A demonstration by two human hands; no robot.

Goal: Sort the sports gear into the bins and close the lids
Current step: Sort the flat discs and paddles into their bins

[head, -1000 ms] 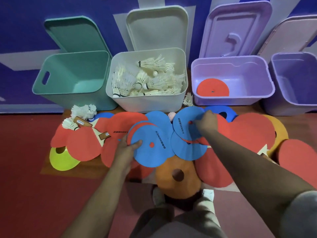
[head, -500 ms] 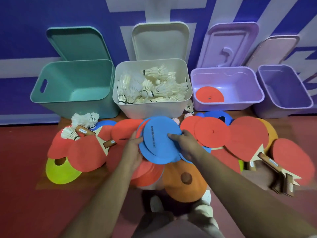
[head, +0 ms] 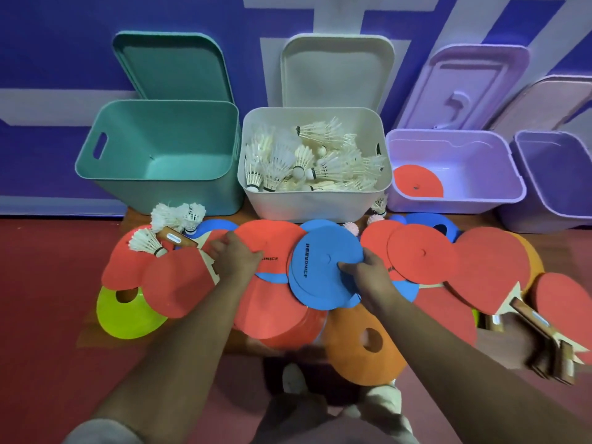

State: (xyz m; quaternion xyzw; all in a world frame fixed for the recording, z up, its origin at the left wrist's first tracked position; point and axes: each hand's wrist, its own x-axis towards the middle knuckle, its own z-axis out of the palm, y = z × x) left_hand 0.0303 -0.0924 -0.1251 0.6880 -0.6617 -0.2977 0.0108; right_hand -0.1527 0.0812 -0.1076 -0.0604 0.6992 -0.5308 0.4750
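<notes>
Gripping a stack of blue discs [head: 323,270] in the right hand [head: 371,278], fingers [head: 347,267] curled round its edge, in front of the white bin [head: 307,206]. Touching a printed red disc [head: 272,243] with the left hand [head: 235,259], grip impossible to tell. Inside that bin, heaped shuttlecocks [head: 307,161]; in the lilac bin [head: 448,205], a lone red disc [head: 416,182].

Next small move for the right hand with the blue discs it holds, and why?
Probably lift the blue discs clear and carry them toward the lilac bin: the right hand grips the stack's edge, that bin stands open, and it holds a similar flat red disc.
</notes>
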